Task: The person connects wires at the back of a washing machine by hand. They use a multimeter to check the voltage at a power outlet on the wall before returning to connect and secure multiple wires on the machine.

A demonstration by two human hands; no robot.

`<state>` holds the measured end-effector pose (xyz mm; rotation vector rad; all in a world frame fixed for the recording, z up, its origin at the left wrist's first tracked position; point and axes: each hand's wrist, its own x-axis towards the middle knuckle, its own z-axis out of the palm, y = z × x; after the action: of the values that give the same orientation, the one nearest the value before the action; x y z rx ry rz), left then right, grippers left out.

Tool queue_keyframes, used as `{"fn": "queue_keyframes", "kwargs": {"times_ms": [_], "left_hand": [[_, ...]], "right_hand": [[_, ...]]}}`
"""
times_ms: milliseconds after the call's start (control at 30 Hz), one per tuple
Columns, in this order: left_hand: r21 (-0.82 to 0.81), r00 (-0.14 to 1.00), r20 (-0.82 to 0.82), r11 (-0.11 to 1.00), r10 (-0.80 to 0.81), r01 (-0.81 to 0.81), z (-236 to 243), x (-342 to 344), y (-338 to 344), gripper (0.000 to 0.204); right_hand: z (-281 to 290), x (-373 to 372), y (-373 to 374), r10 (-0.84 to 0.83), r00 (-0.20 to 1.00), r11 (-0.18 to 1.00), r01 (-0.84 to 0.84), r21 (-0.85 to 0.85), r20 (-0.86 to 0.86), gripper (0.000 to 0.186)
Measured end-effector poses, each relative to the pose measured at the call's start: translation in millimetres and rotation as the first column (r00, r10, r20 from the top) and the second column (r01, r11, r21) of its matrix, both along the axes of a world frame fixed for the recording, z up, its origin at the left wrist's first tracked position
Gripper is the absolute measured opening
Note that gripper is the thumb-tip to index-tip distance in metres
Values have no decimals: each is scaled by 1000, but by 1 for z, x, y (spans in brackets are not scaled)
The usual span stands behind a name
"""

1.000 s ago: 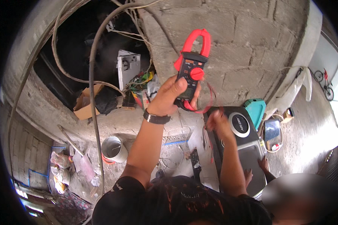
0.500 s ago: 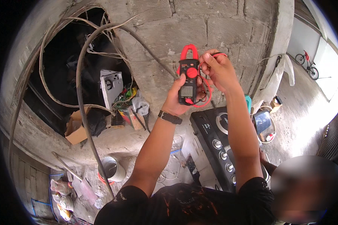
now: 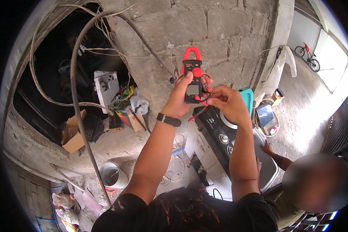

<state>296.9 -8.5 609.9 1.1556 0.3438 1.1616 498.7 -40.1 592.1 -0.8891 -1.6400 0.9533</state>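
My left hand (image 3: 178, 99) is wrapped round a black and red clamp meter (image 3: 192, 69), held upright with its red jaw closed at the top. Its thumb lies beside the red dial, above the lit grey display. Close to the meter's lower right side, my right hand (image 3: 232, 105) has its fingers pinched on the thin red and black test leads (image 3: 207, 94). A probe (image 3: 198, 113) with a dark handle and red end dangles under the meter. Below my hands stands a washing machine with a black knobbed control panel (image 3: 216, 131).
Another person's hand (image 3: 267, 147) rests by the machine's right edge. A thick cable (image 3: 74, 77) arcs down on the left, before a dark wall opening. A white bucket (image 3: 114, 174), a cardboard box (image 3: 73, 135) and a teal panel (image 3: 246, 99) are around. Further off stands a bicycle (image 3: 308, 57).
My right hand has moved down from beside the meter's jaw to its lower end. A probe now hangs below the meter. The other person has leaned in, with a hand now at the machine.
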Motion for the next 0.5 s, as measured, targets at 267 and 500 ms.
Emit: {"fn": "queue_keyframes", "kwargs": {"times_ms": [267, 500], "left_hand": [[-147, 988, 2, 977, 153, -151, -14, -19, 23, 48], [-159, 980, 144, 980, 139, -115, -4, -18, 52, 51]], "right_hand": [[-34, 24, 24, -289, 911, 945, 223, 240, 295, 33], [-92, -17, 49, 174, 954, 908, -252, -335, -245, 25]]}}
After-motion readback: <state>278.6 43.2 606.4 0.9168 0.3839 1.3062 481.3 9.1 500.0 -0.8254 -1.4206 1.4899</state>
